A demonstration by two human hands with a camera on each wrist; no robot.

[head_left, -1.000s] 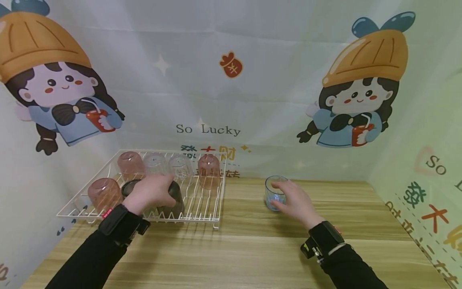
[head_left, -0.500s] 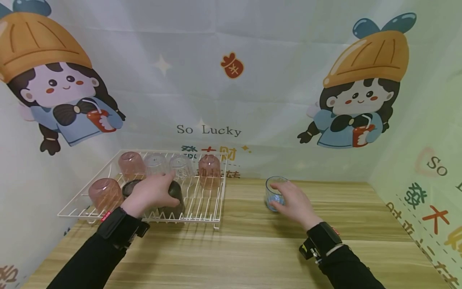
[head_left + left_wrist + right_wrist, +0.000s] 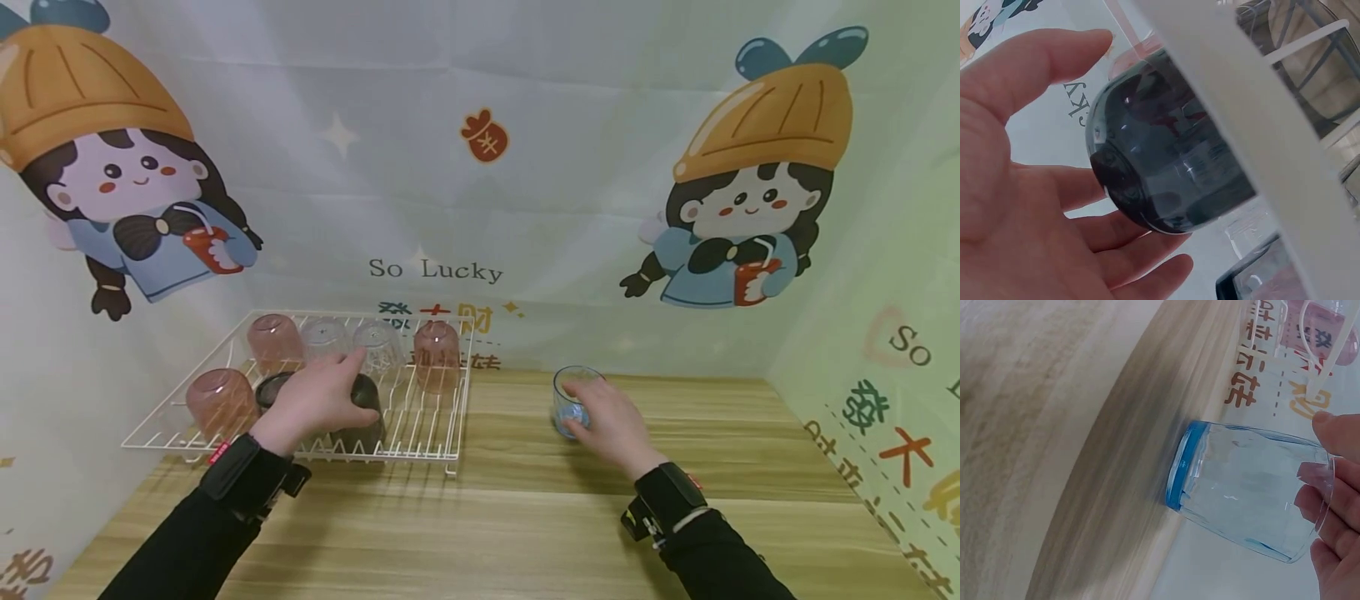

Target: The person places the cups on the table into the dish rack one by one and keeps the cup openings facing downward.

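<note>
A dark grey glass [image 3: 366,417] stands upside down on the white wire rack [image 3: 420,457]. My left hand [image 3: 315,396] is curved loosely around its rounded base. In the left wrist view the thumb is apart from the dark glass [image 3: 1166,144], and the fingertips reach partly behind it. On the wooden table to the right, a clear glass with a blue base [image 3: 567,408] stands upright. My right hand [image 3: 615,421] surrounds its upper part loosely. In the right wrist view the fingers show through the blue-based glass [image 3: 1247,487] near its rim; the thumb appears just off it.
Pink glasses [image 3: 220,400] and clear glasses [image 3: 377,346] stand upside down on the rack. Another dark glass [image 3: 271,388] is partly hidden by my left hand. A printed cloth [image 3: 555,233] hangs behind the wooden table [image 3: 510,533].
</note>
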